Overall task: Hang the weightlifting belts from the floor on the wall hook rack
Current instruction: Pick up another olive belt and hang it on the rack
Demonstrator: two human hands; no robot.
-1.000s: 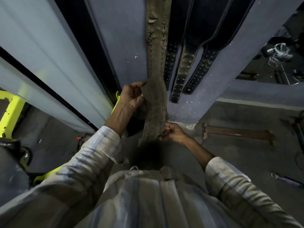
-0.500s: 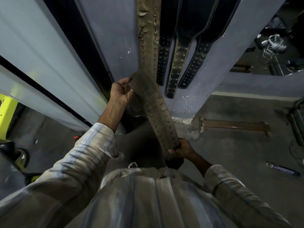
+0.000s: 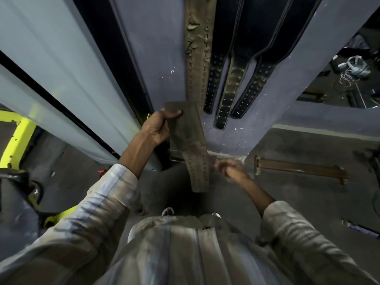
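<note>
Head view: worn brown belt [image 3: 190, 145] pinched by left hand [image 3: 157, 128]; right hand [image 3: 230, 168] blurred, fingers' state unclear.

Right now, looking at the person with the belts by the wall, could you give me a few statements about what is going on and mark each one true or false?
1. The left hand grips the brown belt near its upper end. True.
2. The right hand grips it too. False: it is beside the belt, blurred, apparently off it.
3. Belts hang on the wall. True.
4. All hanging belts are black. False: the worn hanging belt is brown.
</note>
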